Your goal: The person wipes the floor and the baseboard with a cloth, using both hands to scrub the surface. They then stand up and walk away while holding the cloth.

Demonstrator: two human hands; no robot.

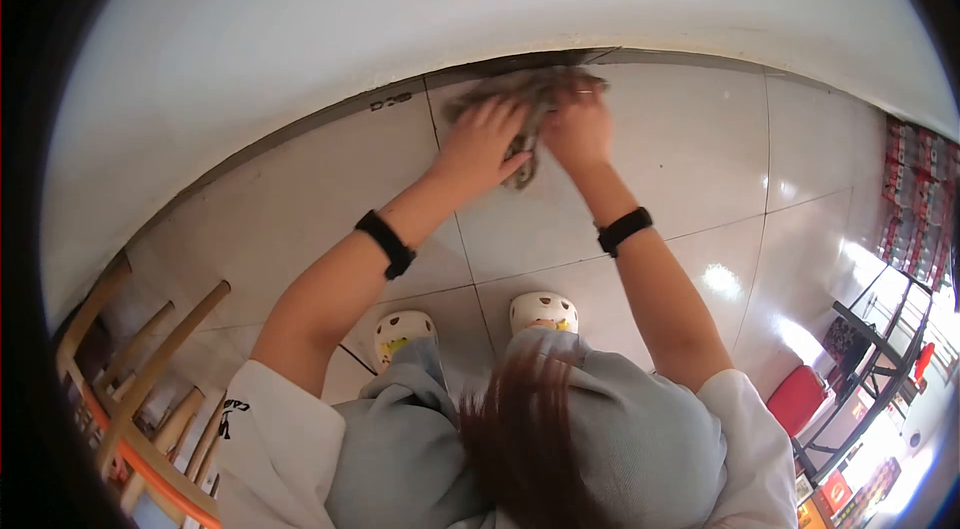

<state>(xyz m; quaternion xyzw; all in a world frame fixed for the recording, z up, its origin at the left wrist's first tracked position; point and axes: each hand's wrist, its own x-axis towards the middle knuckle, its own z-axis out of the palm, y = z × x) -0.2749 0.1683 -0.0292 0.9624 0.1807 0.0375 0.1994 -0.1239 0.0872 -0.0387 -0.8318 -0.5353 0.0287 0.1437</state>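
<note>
A crumpled brown-grey cloth [525, 147], blurred by motion, lies on the tiled floor [660, 144] close to the foot of the white wall [400, 4]. My left hand [485, 144] presses on the cloth's left part with its fingers spread a little and the thumb pointing right. On the cloth's right part is my right hand [578, 124], its fingers bent and smeared by motion, gripping the cloth. Both wrists wear black bands.
White clogs [544, 310] stand on the floor below my hands. Wooden chair legs [165, 359] are at the lower left. A red seat [797, 399] and a black metal frame [870, 359] are at the right, below red patterned packets [915, 194].
</note>
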